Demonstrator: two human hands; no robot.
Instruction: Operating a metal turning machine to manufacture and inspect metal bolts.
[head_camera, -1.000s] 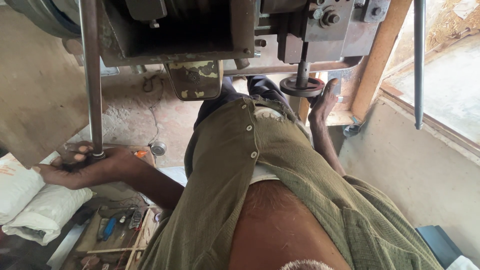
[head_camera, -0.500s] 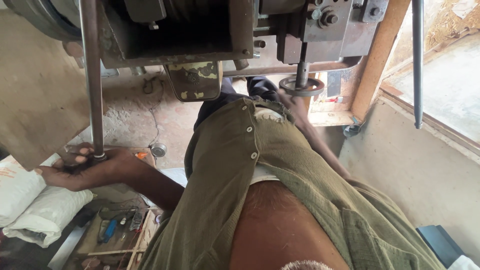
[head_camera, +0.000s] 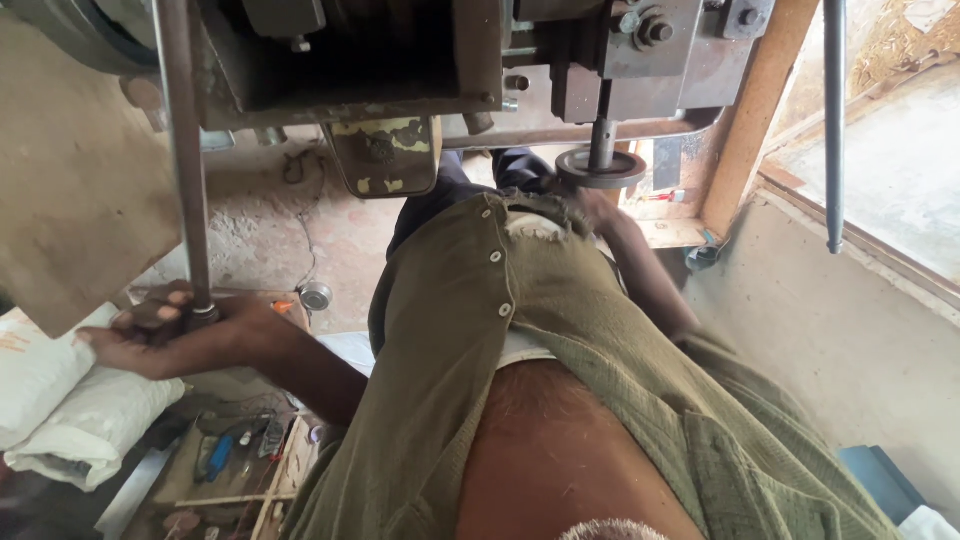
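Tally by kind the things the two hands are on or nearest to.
Long metal rod, gripped at its lower end by the left hand: 1
Round handwheel, nearest the right hand: 1
White sacks by the left hand: 2
Total: 4

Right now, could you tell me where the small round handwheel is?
Head view, upper right: the handwheel sits under the machine, with the right hand just below it.

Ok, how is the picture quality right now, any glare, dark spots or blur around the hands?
Head view: daylight glares at the window sill; the machine's underside is deep in shadow. The left hand on the steel rod is sharp. The right hand by the handwheel is mostly hidden behind the shirt.
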